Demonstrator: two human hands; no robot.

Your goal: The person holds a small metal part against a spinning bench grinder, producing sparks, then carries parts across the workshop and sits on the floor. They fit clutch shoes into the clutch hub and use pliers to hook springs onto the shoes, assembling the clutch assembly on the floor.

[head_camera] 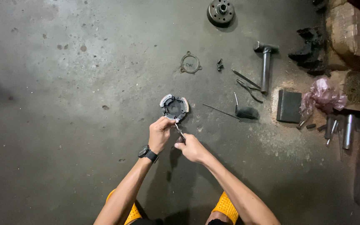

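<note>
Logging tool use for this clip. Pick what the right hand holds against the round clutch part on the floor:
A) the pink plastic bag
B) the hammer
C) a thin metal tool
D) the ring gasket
C: the right hand grips a thin metal tool pointed at the clutch part, which the left hand steadies; the hammer lies apart on the floor.

Clutch shoe assembly (174, 108): round, dark body with pale lining segments on its rim, lying flat on the concrete floor (63, 104). Slim metal tool (179, 131): thin, silver shaft, tilted, tip at the assembly's 6 o'clock edge.
</note>
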